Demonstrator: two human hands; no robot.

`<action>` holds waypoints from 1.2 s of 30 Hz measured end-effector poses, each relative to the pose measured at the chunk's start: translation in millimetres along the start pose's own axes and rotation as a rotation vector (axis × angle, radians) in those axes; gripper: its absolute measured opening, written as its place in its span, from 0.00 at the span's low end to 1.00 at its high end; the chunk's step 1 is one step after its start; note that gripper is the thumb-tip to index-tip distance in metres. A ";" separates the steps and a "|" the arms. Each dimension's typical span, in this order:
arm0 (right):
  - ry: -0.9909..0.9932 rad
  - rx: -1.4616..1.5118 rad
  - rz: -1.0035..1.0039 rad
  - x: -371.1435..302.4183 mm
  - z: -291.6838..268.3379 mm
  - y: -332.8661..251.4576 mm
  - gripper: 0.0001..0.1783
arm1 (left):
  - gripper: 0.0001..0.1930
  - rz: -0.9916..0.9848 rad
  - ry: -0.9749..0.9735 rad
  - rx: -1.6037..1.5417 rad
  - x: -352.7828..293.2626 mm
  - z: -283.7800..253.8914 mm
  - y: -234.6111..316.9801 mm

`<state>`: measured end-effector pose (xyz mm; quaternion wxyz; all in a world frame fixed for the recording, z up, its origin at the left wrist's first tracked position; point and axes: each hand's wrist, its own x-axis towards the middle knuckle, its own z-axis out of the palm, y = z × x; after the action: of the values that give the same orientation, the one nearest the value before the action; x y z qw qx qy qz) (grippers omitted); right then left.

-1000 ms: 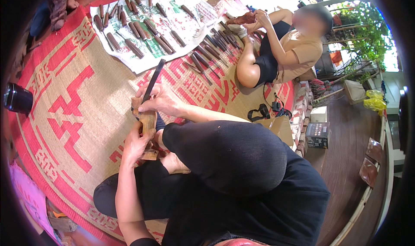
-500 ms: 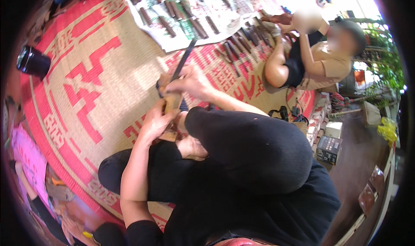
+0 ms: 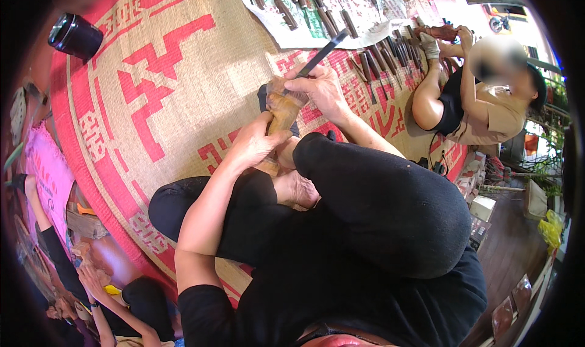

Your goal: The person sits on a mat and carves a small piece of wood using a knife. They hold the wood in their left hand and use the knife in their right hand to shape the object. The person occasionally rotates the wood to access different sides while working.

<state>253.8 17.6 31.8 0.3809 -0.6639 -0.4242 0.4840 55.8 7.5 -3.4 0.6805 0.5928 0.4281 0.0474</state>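
My left hand [image 3: 253, 141] is wrapped round a light brown piece of carved wood [image 3: 281, 116], held low in front of my bent legs, close to my foot [image 3: 295, 188]. My right hand [image 3: 324, 92] grips a slim carving tool with a dark, flat shaft [image 3: 324, 52], slanting up and to the right. Its working end meets the far part of the wood, where my fingers hide it. A dark object [image 3: 262, 97] shows partly behind the wood; its kind is unclear.
A red and beige woven mat [image 3: 183, 109] lies under me. Ahead, several dark-handled tools [image 3: 384, 60] lie beside a white printed sheet [image 3: 292, 39] bearing more. A black cylinder [image 3: 75, 37] stands far left. One person [image 3: 487, 103] sits at right, another [image 3: 131, 307] at lower left.
The whole view has shifted, so the surroundings sit further right. The tool now leans more to the right in my right hand. Both hands keep their hold.
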 end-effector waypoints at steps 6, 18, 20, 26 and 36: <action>-0.132 0.082 -0.124 -8.3 11.5 -7.0 0.10 | 0.31 0.006 0.014 0.014 -1.7 2.2 0.5; -0.150 -0.069 -0.159 -6.4 12.3 -1.4 0.16 | 0.30 -0.059 -0.019 -0.067 -7.7 -0.1 8.2; -0.144 -0.102 -0.266 -5.0 15.8 -2.7 0.17 | 0.30 -0.023 0.012 -0.029 -6.3 0.8 3.6; -0.108 0.070 -0.010 -2.9 -2.3 -9.8 0.13 | 0.30 0.059 0.017 -0.005 0.2 2.9 -0.2; -0.072 0.093 0.012 -6.1 1.4 -7.1 0.13 | 0.26 0.120 0.046 -0.013 2.6 5.9 -7.3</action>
<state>250.0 14.5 39.9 0.3931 -0.6301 -0.4108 0.5289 58.0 2.4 -11.4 0.6702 0.6119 0.4068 0.1045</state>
